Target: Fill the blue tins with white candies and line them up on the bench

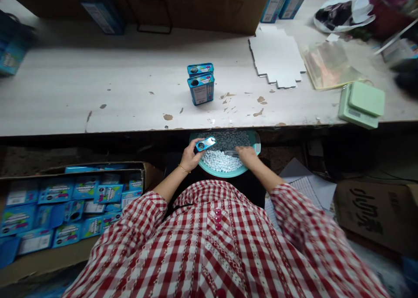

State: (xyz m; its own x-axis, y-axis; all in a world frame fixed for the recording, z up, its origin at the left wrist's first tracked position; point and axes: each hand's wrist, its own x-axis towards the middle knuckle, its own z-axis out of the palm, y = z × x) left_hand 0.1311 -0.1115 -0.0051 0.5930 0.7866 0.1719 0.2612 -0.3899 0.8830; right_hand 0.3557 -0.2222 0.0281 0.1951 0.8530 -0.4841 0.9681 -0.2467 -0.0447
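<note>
**Under the table edge: left hand grips tin, right hand on tablets**

Over the basin, the left hand is closed around a small blue tin. The tin is tilted face up (round hole showing at one end). The right hand lies palm down on the white tablets, fingers curled; I cannot tell whether it has hold of anything. Both hands are inside the teal basin, just below the table edge. Grey tablets fill its far half, white ones the near half. Further out on the table, two upright tins stand touching, one behind the other. Right of them I see flat white card blanks, a clear bag and a green scale at the edge. Low on the person's left is a cardboard box full of blue packs.
</note>
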